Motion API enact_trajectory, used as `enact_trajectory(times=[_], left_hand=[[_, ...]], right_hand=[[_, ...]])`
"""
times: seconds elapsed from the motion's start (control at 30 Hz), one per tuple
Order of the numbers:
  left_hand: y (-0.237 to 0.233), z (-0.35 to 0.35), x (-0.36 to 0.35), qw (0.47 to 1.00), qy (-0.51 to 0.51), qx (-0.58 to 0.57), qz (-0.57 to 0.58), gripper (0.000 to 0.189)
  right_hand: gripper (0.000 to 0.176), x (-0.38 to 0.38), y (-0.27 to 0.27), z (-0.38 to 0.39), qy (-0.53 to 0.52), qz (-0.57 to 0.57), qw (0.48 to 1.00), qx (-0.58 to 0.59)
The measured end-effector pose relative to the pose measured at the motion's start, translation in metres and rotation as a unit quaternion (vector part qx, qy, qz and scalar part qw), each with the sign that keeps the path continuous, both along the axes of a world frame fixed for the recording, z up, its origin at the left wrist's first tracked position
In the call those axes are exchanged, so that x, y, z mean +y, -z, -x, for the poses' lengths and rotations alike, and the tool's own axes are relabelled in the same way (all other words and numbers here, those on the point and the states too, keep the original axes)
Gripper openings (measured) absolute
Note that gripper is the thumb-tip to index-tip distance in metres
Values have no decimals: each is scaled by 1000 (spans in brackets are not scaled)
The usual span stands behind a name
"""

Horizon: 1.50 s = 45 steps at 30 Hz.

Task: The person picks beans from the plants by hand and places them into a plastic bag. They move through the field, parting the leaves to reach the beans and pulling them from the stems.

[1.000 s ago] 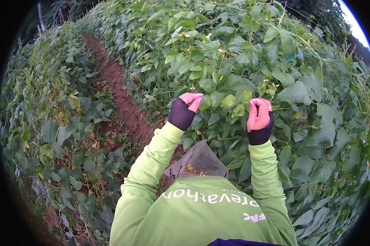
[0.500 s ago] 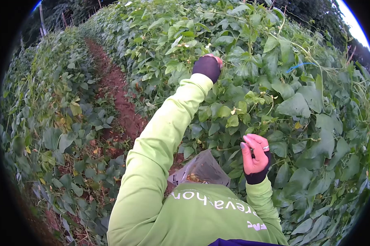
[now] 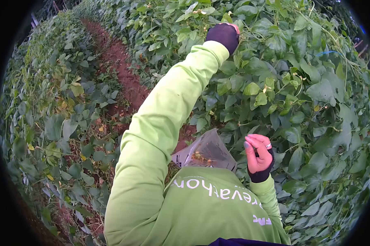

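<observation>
My left hand (image 3: pixel 224 36), in a dark fingerless glove, reaches far forward into the leafy vines (image 3: pixel 271 65). Its fingers look curled among the leaves near some small pale flowers (image 3: pixel 201 11); whatever they grip is hidden. Nearer my body, my right hand (image 3: pixel 258 156) hovers beside the foliage, wearing a similar glove and a ring. The fingers are loosely bent with the thumb close to the index finger, and nothing shows between them. Against my chest hangs a clear plastic bag (image 3: pixel 217 149), its mouth spread, with small yellowish-brown bits inside.
A reddish dirt path (image 3: pixel 119 74) runs between the vine rows on the left. Another row of vines (image 3: pixel 49 106) stands beyond it. A blue string (image 3: pixel 328 52) crosses the foliage at the upper right, and thin stems trail around it.
The view has tipped downward, so the plants and the bag sit higher in it. My left hand has shifted up and right in the view, still among the leaves; my right hand stays near the bag.
</observation>
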<state>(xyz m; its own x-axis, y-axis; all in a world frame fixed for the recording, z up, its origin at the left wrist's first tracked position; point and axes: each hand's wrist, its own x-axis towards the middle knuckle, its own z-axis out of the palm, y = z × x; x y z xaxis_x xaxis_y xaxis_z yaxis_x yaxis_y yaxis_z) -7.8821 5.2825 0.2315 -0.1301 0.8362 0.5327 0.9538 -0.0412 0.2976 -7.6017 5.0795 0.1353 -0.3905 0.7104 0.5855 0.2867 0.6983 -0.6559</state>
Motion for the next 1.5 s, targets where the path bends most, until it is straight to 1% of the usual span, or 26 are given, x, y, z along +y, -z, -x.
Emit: enact_trajectory(times=[0.03, 0.13, 0.23, 0.27, 0.3, 0.33, 0.37, 0.4, 0.47, 0.5, 0.53, 0.6, 0.63, 0.7, 0.77, 0.8, 0.83, 0.9, 0.97, 1.03, 1.1, 1.23, 1.37, 1.43, 1.47, 1.5], left_hand=[[7, 7, -4, 1000, 0, -1, 7, 20], [20, 28, -21, 986, 106, -29, -123, 45], [33, 51, -70, 984, 116, -101, -88, 44], [41, 67, -88, 980, 167, -80, -73, 43], [43, 77, -116, 977, 179, -107, -37, 39], [48, 85, -137, 967, 184, -173, -10, 35], [62, 93, -154, 961, 181, -203, -37, 35], [67, 102, -175, 951, 157, -263, 39, 34], [99, 123, -200, 901, 162, -392, 90, 33], [111, 131, -209, 909, 143, -381, 89, 31], [121, 133, -217, 869, 115, -467, 117, 29], [147, 129, -218, 836, 101, -528, 108, 30], [147, 121, -217, 833, 71, -526, 156, 32], [173, 113, -196, 856, 135, -484, 123, 41], [174, 96, -174, 876, 143, -449, 106, 54], [173, 90, -161, 921, 140, -351, 91, 62], [174, 84, -148, 926, 163, -336, 62, 61], [168, 83, -123, 928, 202, -304, 72, 60], [176, 92, -97, 937, 233, -246, 83, 52], [162, 102, -80, 935, 259, -227, 80, 29], [158, 114, -57, 910, 324, -247, 80, 22], [138, 129, -23, 865, 384, -286, 148, 18], [147, 143, -2, 810, 407, -366, 212, 16], [147, 152, 6, 750, 416, -456, 236, 16], [145, 159, 8, 748, 416, -457, 243, 17], [145, 167, 9, 746, 405, -451, 276, 20]], right_hand=[[18, -7, 3, 5, 1, 11, 1000, -5], [17, -34, 16, 20, -6, 55, 998, -1], [16, -60, 38, 31, -5, 95, 995, -3], [15, -68, 47, 35, -4, 116, 993, -1], [15, -75, 54, 38, -2, 119, 993, 1], [15, -80, 62, 41, 0, 139, 990, -4], [16, -84, 68, 45, 2, 159, 987, -9], [16, -87, 72, 50, 4, 159, 987, -9], [16, -85, 76, 60, -28, 177, 983, -34], [16, -78, 76, 66, -28, 172, 984, -32], [16, -68, 75, 73, -38, 160, 986, -30], [17, -46, 65, 88, -25, 165, 985, -36], [18, -26, 68, 95, -13, 166, 986, -23], [24, 21, 66, 115, 1, 74, 997, -31], [32, 67, 68, 143, 8, 102, 995, 20], [39, 92, 70, 155, 17, 83, 996, 12], [41, 113, 73, 169, 28, 62, 998, 8], [41, 152, 83, 186, 9, 58, 998, -11], [38, 165, 74, 198, 4, 93, 995, -31], [35, 173, 56, 199, 4, 30, 999, -42], [30, 185, 35, 184, 43, -14, 993, -109], [26, 210, 29, 150, 201, 49, 965, -162], [23, 215, 56, 140, 278, 30, 927, -251], [19, 217, 61, 150, 327, 34, 904, -273], [17, 214, 51, 158, 310, -24, 902, -300], [17, 210, 52, 165, 315, -18, 900, -300]])
